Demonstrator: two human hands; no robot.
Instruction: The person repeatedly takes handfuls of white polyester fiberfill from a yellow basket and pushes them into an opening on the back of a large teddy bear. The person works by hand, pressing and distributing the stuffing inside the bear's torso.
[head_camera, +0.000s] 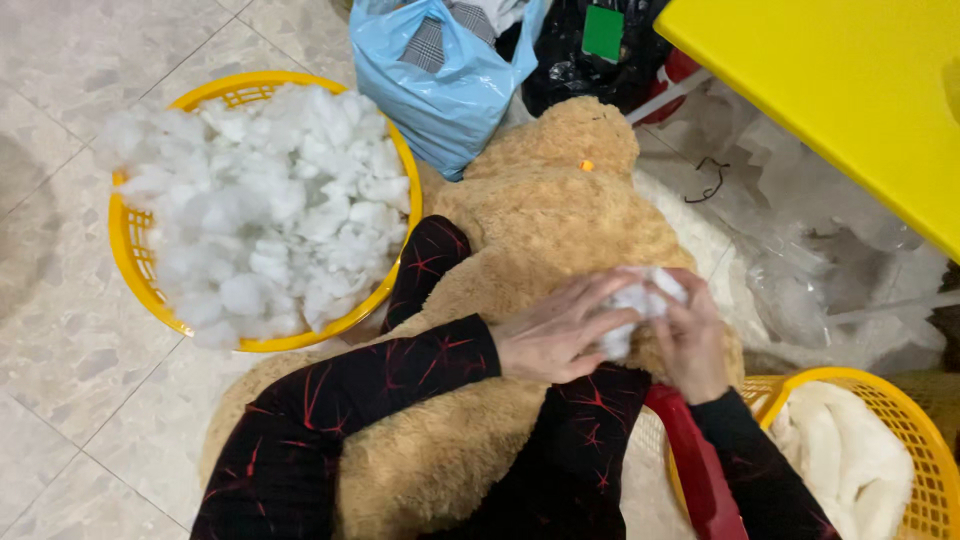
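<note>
both my hands work on the tan plush bear (540, 230) lying across my lap. my left hand (555, 335) lies flat-fingered over a wad of white stuffing (640, 305), pressing it against the bear's body; my right hand (692, 345) is curled around the same wad from the other side, gripping it. the opening in the plush is hidden under my fingers, so i cannot tell how wide it is or how much of the wad is already inside. risk one: the wad looks bulky, and if i force it in whole the seam edge could tear or the fill could bunch into a hard lump. risk two: loose fibres at the top of the wad stick out past my right fingers and could shed onto the floor or my dark sleeves. risk three: the bear rests only on my legs and could roll toward the yellow basket of stuffing (130, 240) at my left if i push off-centre. a second yellow basket (900, 410) with cream fabric sits just beside my right arm; an elbow could knock it. the blue plastic bag (440, 85) is behind the bear's head.
</note>
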